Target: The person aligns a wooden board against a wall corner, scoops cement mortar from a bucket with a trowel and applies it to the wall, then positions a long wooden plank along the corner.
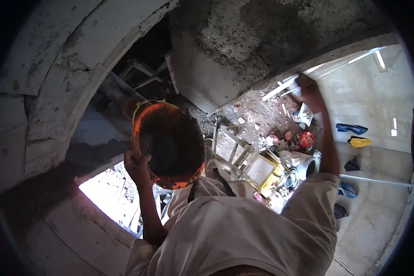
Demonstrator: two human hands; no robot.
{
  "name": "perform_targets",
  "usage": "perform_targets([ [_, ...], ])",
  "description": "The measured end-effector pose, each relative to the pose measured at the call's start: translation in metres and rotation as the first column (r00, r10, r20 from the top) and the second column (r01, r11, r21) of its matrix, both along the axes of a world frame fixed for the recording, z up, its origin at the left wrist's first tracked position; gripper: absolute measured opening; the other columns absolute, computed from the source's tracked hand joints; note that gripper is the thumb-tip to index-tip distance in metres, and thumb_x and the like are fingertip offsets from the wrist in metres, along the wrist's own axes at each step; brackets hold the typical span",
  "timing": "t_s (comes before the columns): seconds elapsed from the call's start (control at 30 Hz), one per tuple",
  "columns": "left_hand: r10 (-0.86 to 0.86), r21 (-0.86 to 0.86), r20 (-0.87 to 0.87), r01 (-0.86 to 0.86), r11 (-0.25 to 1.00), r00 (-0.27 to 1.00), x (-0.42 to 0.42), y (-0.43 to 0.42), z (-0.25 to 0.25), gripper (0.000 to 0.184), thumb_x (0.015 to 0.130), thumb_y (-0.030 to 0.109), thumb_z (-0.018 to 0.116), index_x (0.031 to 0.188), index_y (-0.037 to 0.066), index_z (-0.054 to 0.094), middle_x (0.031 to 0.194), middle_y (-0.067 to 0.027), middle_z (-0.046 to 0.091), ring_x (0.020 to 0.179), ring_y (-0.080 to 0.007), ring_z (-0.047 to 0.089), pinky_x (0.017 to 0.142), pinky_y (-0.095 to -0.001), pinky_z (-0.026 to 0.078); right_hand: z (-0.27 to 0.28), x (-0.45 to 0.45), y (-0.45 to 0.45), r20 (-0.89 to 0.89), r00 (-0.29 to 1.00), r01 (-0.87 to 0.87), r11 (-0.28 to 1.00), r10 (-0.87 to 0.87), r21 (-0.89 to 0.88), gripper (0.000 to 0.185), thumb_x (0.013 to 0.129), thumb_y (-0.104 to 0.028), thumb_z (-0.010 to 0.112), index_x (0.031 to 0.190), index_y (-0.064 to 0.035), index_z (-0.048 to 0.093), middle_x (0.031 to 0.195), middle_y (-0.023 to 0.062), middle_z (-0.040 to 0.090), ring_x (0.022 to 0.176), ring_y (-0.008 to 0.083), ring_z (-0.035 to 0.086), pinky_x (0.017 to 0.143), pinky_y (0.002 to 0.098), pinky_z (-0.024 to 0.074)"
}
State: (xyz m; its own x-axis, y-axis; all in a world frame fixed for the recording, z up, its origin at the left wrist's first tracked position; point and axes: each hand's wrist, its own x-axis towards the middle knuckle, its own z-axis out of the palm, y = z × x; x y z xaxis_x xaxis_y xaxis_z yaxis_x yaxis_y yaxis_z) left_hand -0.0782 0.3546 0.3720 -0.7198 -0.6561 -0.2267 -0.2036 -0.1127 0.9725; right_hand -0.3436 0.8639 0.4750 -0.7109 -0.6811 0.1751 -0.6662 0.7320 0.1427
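Observation:
My left hand [139, 168] grips the near left rim of an orange bucket [177, 181], fingers wrapped over its side. The bucket is tilted so its dark, dirty inside shows, with grey residue at the bottom. A yellow cord [134, 120] is tied at its rim. My right hand [310, 94] is raised at the lower edge of a grey slab or board [207, 83]. Its fingers are dark and blurred, so whether they hold anything is unclear. Rough wet-looking mortar [232, 34] covers part of the slab. A brownish rounded shape beside the bucket's far rim cannot be made out.
Below me stands a wooden ladder-like frame [237, 149]. Rubble and clutter lie on the floor, with a yellow-framed box [261, 172] and a metal drum [307, 165]. Clothes, one of them yellow [359, 141], hang along the right wall. A block wall [46, 69] rises at left.

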Motion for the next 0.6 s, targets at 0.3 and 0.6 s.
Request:
perform_targets([
  [0.3, -0.052, -0.227, -0.003, 0.050, 0.973, 0.999, -0.035, 0.027, 0.040, 0.027, 0.062, 0.003, 0.066, 0.080, 0.006, 0.046, 0.079, -0.0001, 0.043, 0.073, -0.0124, 0.042, 0.069, -0.0268, 0.039, 0.190, 0.077, -0.094, 0.169, 0.985, 0.004, 0.967, 0.040, -0.254, 0.029, 0.084, -0.015, 0.065, 0.111, -0.0070, 0.058, 0.101, 0.0078, 0.064, 0.082, 0.0200, 0.064, 0.067, 0.0310, 0.0493],
  [0.6, -0.412, -0.518, -0.142, 0.287, 0.806, 0.900, -0.067, 0.055, 0.130, 0.022, 0.068, -0.005, 0.057, 0.088, 0.000, 0.049, 0.094, -0.0097, 0.058, 0.082, -0.0132, 0.053, 0.076, -0.0291, 0.044, -0.014, 0.113, -0.231, 0.004, 1.000, -0.022, 0.954, 0.022, 0.299, 0.032, 0.078, -0.019, 0.060, 0.105, -0.0032, 0.058, 0.084, 0.0068, 0.057, 0.080, 0.0211, 0.058, 0.081, 0.0385, 0.0409],
])
